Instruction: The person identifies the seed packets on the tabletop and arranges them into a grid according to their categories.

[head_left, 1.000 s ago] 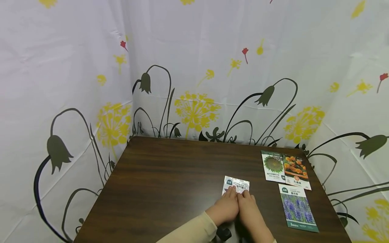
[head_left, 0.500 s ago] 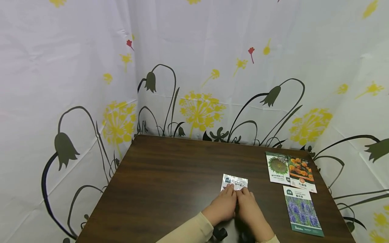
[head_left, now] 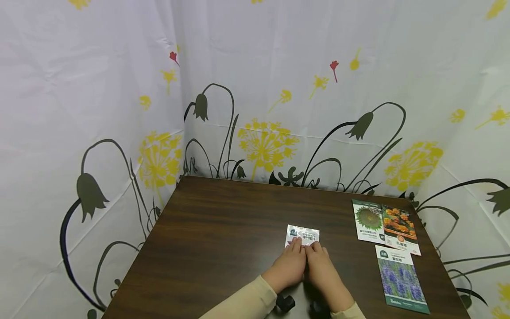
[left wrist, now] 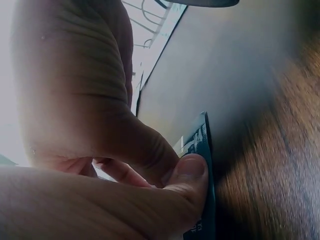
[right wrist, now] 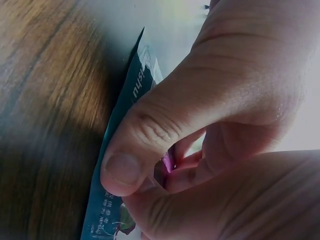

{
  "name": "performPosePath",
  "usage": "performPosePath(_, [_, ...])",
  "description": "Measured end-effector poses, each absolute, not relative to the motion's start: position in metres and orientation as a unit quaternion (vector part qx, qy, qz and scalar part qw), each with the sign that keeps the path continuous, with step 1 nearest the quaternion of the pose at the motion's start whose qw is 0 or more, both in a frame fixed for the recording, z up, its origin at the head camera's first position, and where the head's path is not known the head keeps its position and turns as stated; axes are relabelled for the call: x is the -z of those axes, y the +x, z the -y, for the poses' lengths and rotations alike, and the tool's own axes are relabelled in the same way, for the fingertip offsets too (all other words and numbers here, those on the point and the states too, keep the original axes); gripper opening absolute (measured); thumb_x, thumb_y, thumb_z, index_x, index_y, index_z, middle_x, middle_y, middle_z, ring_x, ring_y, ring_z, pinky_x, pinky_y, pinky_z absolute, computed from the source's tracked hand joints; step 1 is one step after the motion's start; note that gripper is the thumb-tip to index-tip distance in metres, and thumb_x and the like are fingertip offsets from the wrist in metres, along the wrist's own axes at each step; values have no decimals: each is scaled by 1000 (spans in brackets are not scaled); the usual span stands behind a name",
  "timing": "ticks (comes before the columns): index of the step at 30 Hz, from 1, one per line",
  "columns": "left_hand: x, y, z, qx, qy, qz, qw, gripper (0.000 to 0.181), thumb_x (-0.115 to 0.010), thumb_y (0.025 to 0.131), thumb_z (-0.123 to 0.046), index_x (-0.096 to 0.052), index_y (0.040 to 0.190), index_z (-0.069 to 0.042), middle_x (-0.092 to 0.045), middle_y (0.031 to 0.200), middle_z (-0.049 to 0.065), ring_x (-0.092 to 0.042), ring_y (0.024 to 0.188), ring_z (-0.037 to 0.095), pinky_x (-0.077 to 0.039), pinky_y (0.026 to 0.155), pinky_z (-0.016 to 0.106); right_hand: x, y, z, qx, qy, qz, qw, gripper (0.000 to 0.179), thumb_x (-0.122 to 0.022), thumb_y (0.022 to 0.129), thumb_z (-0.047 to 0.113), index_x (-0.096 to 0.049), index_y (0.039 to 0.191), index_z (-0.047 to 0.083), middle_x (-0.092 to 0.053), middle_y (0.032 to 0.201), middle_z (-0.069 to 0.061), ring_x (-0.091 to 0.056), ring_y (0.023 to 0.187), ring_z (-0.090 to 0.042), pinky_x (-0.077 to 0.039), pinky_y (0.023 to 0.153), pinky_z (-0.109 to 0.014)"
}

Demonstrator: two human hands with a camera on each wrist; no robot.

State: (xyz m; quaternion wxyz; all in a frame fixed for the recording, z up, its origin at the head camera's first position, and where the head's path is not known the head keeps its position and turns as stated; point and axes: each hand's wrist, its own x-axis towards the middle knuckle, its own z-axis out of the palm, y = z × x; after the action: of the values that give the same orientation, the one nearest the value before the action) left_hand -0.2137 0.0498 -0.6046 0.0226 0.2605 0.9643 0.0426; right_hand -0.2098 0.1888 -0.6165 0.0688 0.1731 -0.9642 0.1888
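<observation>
A small seed packet [head_left: 304, 232], white at its top with printed characters, lies at the front middle of the table under both hands. The left hand [head_left: 288, 263] and right hand [head_left: 322, 269] meet side by side at its lower half, fingers over its face. In the left wrist view a thumb presses on the packet's teal strip [left wrist: 200, 142]. From the right wrist view, thumbs of both hands pinch the teal bottom edge [right wrist: 125, 102] close over the table. Most of the packet's picture is hidden behind the fingers.
At the right of the brown wooden table [head_left: 223, 230] lie a sunflower-like packet [head_left: 368, 221], an orange flower packet [head_left: 400, 228] overlapping it, and a purple flower packet [head_left: 402, 281] in front. A flower-printed white curtain [head_left: 247, 57] hangs around the table. Dark wrist devices [head_left: 285, 303] sit by the forearms.
The head view has shifted, moving the table and loose packets rightward in frame. Both hands and the held packet have moved slightly left and farther from the body; the grip looks unchanged.
</observation>
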Motion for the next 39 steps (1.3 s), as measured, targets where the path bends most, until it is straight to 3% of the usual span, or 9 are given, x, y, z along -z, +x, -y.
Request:
performPosePath(13, [601, -222, -36, -56, 243, -968, 37, 69, -82, 92, -23, -58, 151, 5, -51, 164, 27, -51, 154, 40, -51, 121, 45, 613, -220, -176, -203, 191, 958, 69, 55, -89, 68, -4, -74, 121, -2, -63, 112, -17, -59, 92, -33, -53, 87, -52])
performPosePath(20, [600, -236, -24, -73, 224, -971, 45, 77, -87, 87, -24, -57, 151, 6, -49, 165, 27, -48, 156, 41, -47, 124, 46, 609, -236, -165, -189, 224, 953, 84, 56, -94, 65, 3, -76, 117, -2, -67, 106, -16, -59, 90, -33, -51, 87, -52])
performPosePath(28, [600, -247, -9, -118, 214, -967, 72, 86, -92, 83, -31, -55, 150, 7, -45, 166, 30, -44, 158, 45, -42, 127, 51, 611, -247, -154, -198, 232, 951, 57, 67, -101, 62, 12, -74, 122, -1, -68, 102, -14, -59, 87, -33, -51, 88, -51])
performPosePath(31, [603, -253, -2, -127, 217, -965, 76, 85, -92, 83, -30, -55, 150, 7, -44, 166, 31, -42, 159, 46, -41, 128, 52, 631, -259, -153, -218, 242, 942, 78, 68, -101, 61, 16, -74, 122, 1, -69, 103, -13, -61, 88, -34, -51, 86, -56])
performPosePath(36, [608, -261, 8, -144, 213, -962, 86, 84, -92, 84, -26, -53, 151, 7, -42, 167, 33, -39, 160, 48, -40, 128, 54, 677, -288, -157, -228, 284, 923, 122, 71, -100, 64, 29, -73, 125, 5, -70, 106, -10, -62, 90, -32, -51, 84, -52])
performPosePath(39, [608, -268, 14, -152, 213, -961, 89, 84, -92, 85, -26, -52, 152, 7, -41, 167, 34, -38, 160, 48, -39, 129, 55, 676, -296, -153, -230, 286, 923, 120, 73, -101, 62, 28, -73, 124, 4, -68, 103, -11, -61, 87, -33, -51, 82, -52])
